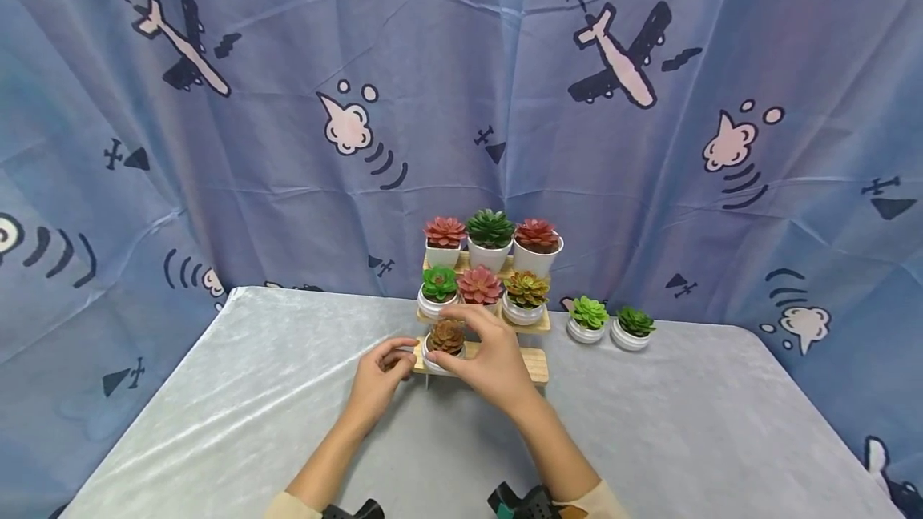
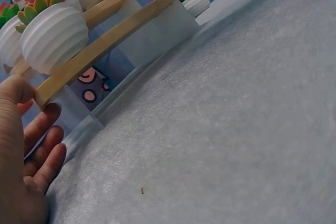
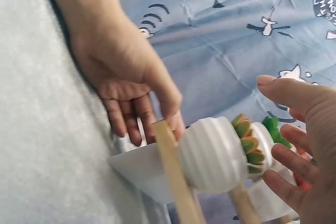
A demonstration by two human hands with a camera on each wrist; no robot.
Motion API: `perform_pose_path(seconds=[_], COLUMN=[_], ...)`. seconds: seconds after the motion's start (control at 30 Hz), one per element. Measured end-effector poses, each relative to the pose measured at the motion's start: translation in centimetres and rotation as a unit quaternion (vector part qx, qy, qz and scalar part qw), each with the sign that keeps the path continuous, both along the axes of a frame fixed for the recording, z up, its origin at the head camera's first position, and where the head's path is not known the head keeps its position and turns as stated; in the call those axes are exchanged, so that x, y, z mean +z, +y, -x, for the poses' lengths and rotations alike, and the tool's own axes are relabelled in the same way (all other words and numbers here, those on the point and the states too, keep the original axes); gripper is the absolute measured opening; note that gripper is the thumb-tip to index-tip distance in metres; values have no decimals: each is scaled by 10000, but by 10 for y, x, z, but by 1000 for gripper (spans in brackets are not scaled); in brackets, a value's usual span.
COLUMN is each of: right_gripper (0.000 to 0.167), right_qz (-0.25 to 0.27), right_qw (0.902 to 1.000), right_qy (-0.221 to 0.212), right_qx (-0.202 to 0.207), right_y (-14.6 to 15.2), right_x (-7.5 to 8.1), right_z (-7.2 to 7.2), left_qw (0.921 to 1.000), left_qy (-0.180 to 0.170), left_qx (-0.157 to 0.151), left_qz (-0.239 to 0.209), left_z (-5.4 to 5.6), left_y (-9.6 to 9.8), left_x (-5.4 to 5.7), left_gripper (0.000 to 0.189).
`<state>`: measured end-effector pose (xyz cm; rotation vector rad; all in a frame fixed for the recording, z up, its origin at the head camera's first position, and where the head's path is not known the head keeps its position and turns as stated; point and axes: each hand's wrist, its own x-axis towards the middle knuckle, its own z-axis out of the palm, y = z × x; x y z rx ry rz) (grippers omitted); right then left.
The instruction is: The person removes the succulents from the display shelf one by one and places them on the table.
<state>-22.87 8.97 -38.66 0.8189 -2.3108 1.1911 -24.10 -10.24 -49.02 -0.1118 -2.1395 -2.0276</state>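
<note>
On my head feed, in the lower middle of the frame, I have a brown succulent (image 1: 445, 336) in a white ribbed pot, sitting at the left end of the lowest shelf (image 1: 530, 365) of a three-tier stand. The left hand (image 1: 378, 376) pinches that end of the board — the left wrist view shows me the thumb over it and the index finger by its underside. The right hand (image 1: 499, 363) is spread around the plant, thumb and fingers well apart; from the right wrist I see it gripping nothing. On the middle tier above sit a green plant (image 1: 439, 283), a pink plant (image 1: 480, 284) and a yellow plant (image 1: 526, 288). Right of the stand, a light-green plant (image 1: 589, 313) and a dark-green plant (image 1: 635, 322) stand side by side on the table (image 1: 692, 431).
</note>
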Motion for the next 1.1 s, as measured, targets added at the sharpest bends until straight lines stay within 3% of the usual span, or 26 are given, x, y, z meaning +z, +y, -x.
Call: perform_pose_path(seconds=[0.4,0.87,1.1], right_gripper=[48,45,50], right_qz=[-337,-595,-603], right_qw=[9991,9895,9887], right_qy=[224,1243,1331], right_qx=[-155,-436,-325], right_y=[-5,-7,-5], right_x=[-19,-40,-44], right_z=[2,8,11], left_qw=[10000,10000,10000], left_qy=[-11,30,50], left_qx=[-18,-26,-13], left_qz=[-42,-20,-6], left_z=[-1,-1,-2], left_y=[1,1,0], left_x=[0,0,0], left_gripper=[22,22,21])
